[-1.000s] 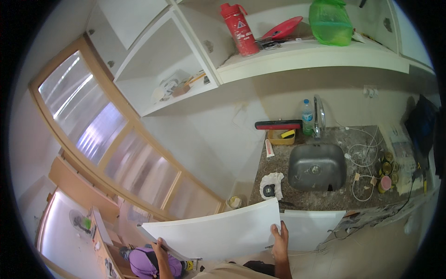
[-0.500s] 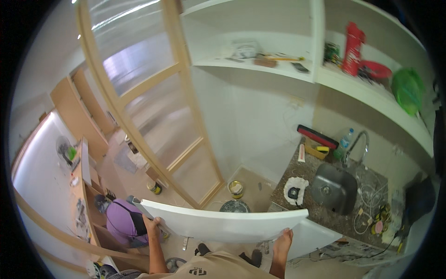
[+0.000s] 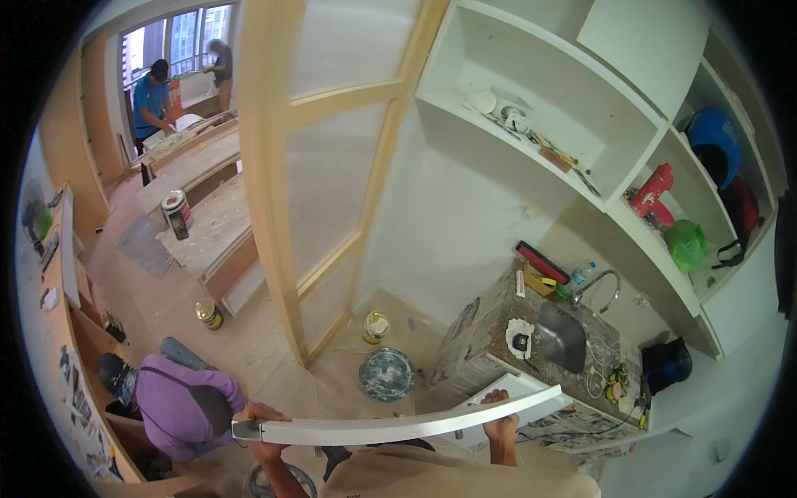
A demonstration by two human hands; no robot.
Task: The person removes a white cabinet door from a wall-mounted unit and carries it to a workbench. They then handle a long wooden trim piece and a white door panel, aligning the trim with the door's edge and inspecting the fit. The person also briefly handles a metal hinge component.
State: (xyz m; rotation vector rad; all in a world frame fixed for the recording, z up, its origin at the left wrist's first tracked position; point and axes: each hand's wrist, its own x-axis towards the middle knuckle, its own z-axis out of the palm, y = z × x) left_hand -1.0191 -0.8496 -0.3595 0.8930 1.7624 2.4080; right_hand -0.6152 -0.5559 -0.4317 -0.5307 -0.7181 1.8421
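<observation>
A person's two bare hands support a long, flat white panel (image 3: 382, 430), viewed almost edge-on from above so that it reads as a narrow, slightly bowed strip across the lower part of the head view. The left hand (image 3: 261, 413) is clamped on the panel close to its left end, beside a grey end piece (image 3: 246, 430); the right hand (image 3: 501, 427) is clamped on it near the right end, fingers curled over the edge. The panel lies in front of the person's beige-clothed torso (image 3: 465, 473), above the floor. A second flat white panel (image 3: 516, 387) shows behind its right end; whether the two touch cannot be told.

Beyond the panel, on the floor, stand a round dark tub with whitish smears (image 3: 387, 375) and, just behind it, a yellow can with pale contents (image 3: 376, 324). To the right, a speckled stone counter (image 3: 498, 319) carries a stainless-steel sink (image 3: 561, 339) and, just left of it, a black round object (image 3: 520, 341) on a crumpled white cloth (image 3: 515, 326). White open shelving (image 3: 465, 108) hangs above. At left, near the left hand, a co-worker in a purple top (image 3: 187, 402) crouches at a low wooden unit (image 3: 79, 365); a pale wood frame with translucent panes (image 3: 270, 207) rises between this area and the counter.
</observation>
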